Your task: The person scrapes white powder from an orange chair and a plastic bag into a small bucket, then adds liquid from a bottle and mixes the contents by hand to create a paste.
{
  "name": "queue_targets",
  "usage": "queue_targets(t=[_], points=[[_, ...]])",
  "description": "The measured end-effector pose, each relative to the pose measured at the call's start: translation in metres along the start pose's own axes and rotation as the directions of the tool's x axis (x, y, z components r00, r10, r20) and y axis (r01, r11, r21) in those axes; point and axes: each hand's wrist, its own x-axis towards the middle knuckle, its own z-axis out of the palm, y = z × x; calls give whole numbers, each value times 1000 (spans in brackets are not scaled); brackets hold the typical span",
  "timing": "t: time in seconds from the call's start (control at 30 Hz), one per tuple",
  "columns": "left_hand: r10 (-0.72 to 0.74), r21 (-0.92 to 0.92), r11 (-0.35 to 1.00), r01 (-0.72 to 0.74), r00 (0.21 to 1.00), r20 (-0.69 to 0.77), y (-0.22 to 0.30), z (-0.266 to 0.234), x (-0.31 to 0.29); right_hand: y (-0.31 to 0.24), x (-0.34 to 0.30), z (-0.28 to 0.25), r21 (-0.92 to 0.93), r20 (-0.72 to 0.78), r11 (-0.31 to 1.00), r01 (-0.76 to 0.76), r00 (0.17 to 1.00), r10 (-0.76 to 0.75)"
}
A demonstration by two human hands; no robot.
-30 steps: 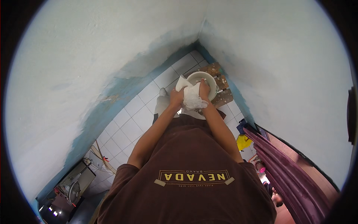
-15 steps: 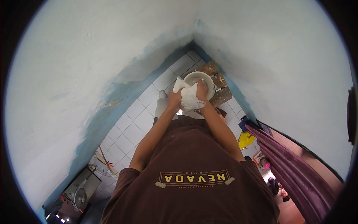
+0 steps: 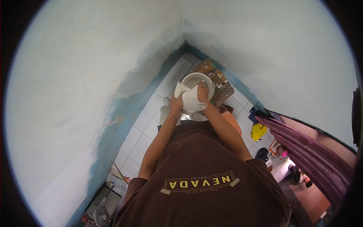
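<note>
Both my hands grip a crumpled white bag (image 3: 191,100), soft and creased; whether it is plastic or cloth I cannot tell. My left hand (image 3: 176,104) is closed round its left side. Higher up, my right hand (image 3: 202,92) is closed on its right side, beside the mouth of a white bucket (image 3: 211,83). Part of the bag overlaps the near rim of the bucket, whose inside looks pale. The bucket stands on a brown wooden stool (image 3: 223,94) with whitish splotches.
Two walls meet ahead, whitish with a blue lower band (image 3: 120,109). White floor tiles (image 3: 143,133) lie below. To the right are a yellow cloth-like item (image 3: 258,131), a purple curtain (image 3: 302,151) and an orange object (image 3: 231,120). A fan (image 3: 101,215) stands at lower left.
The view has swung slightly, so the wall corner and stool sit further left. Both hands keep their grip on the bag, with little change over the bucket.
</note>
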Motion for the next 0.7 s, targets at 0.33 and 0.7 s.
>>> queue_targets(t=[0.33, 0.7], points=[[-37, -13, 999, 38, 998, 60, 4, 0, -5, 9, 2, -3, -41, -40, 999, 31, 999, -33], [-22, -60, 998, 19, 999, -43, 13, -24, -16, 9, -16, 23, -135, 79, 991, 25, 997, -14]])
